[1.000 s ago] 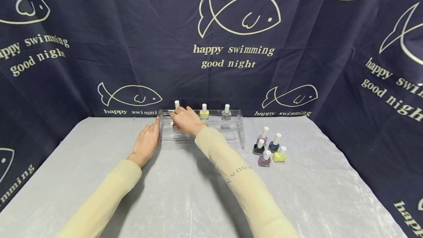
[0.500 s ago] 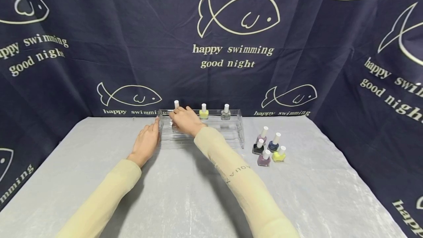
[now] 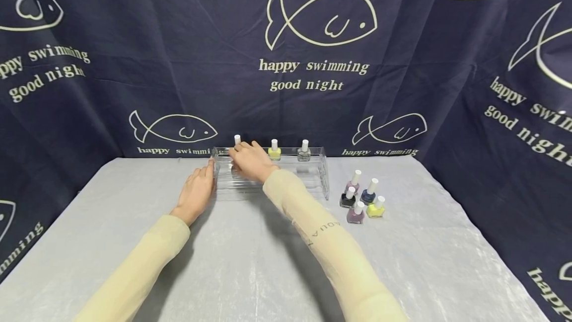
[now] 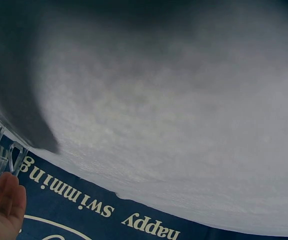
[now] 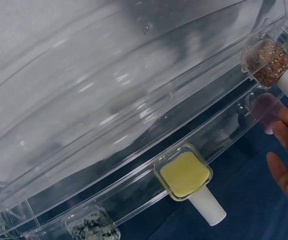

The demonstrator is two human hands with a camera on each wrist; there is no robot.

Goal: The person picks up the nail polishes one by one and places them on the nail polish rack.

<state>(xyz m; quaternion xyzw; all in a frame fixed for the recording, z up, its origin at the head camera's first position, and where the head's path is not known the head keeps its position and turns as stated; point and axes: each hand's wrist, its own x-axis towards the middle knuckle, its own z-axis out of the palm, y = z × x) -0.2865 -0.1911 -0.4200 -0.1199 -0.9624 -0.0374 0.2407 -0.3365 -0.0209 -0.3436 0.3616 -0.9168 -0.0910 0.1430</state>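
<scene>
A clear acrylic tiered rack (image 3: 290, 178) stands at the back of the cloth. My left hand (image 3: 198, 189) rests against its left end with fingers extended. My right hand (image 3: 252, 161) reaches over the left part, fingers curled at the white cap of a glitter nail polish bottle (image 5: 268, 64); the grip is partly out of frame. That bottle sits below a mauve nail polish (image 5: 267, 111), which the fingers partly hide in the right wrist view. A yellow nail polish (image 3: 274, 152) and a silver-black glitter nail polish (image 3: 304, 153) stand upright along the top tier.
Right of the rack, several nail polish bottles stand in a cluster: pale mauve (image 3: 352, 186), navy (image 3: 368, 196), black (image 3: 347, 199), purple (image 3: 355, 214) and yellow (image 3: 376, 209). A dark blue fish-print curtain (image 3: 313, 113) hangs behind the grey cloth (image 3: 250, 262).
Both hands hold almost the same places at the rack. The whole head view has shifted very slightly; no bottle has visibly moved.
</scene>
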